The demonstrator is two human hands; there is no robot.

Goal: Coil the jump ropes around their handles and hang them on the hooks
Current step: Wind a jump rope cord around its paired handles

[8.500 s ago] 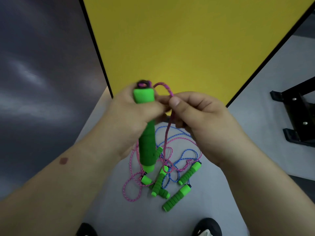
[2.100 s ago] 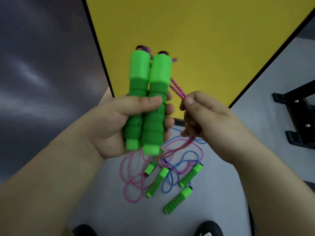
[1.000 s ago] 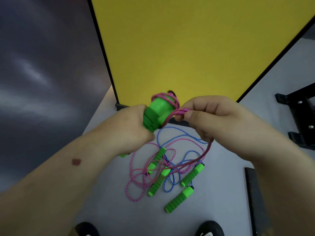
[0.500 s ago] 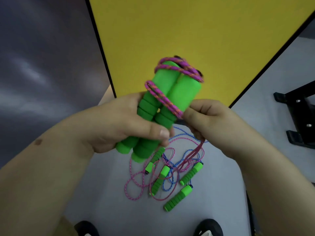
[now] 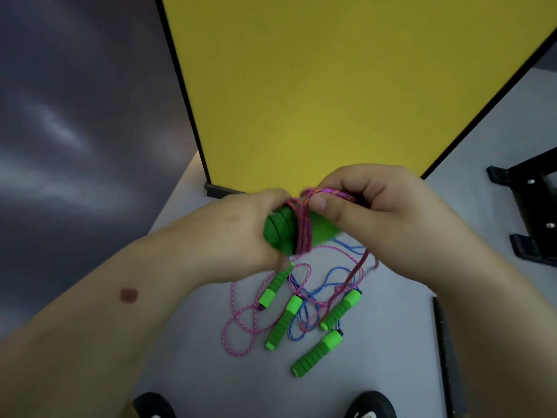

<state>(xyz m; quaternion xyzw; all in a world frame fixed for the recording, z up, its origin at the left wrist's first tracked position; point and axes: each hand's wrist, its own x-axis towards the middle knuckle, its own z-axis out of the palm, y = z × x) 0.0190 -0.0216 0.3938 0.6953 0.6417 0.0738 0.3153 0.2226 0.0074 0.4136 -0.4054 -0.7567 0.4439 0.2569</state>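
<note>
My left hand (image 5: 241, 236) grips a pair of green foam handles (image 5: 280, 233) held side by side, tipped forward. Several turns of pink rope (image 5: 303, 233) wrap around them. My right hand (image 5: 379, 218) pinches the same pink rope just above the handles, and the loose length (image 5: 352, 276) trails from under it down to the floor. On the grey floor below lie more jump ropes: several green handles (image 5: 316, 354) tangled with pink cord (image 5: 238, 324) and blue cord (image 5: 331, 276). No hooks are visible.
A yellow panel (image 5: 331, 86) with a black frame stands straight ahead. A dark wall (image 5: 75, 131) fills the left. A black metal stand (image 5: 533, 212) sits at the right, a dark strip (image 5: 449, 357) lies on the floor, and my shoe tips (image 5: 370, 407) show below.
The handles have dropped lower and tipped forward. My right hand has carried the pink rope up over them, adding turns around the pair.
</note>
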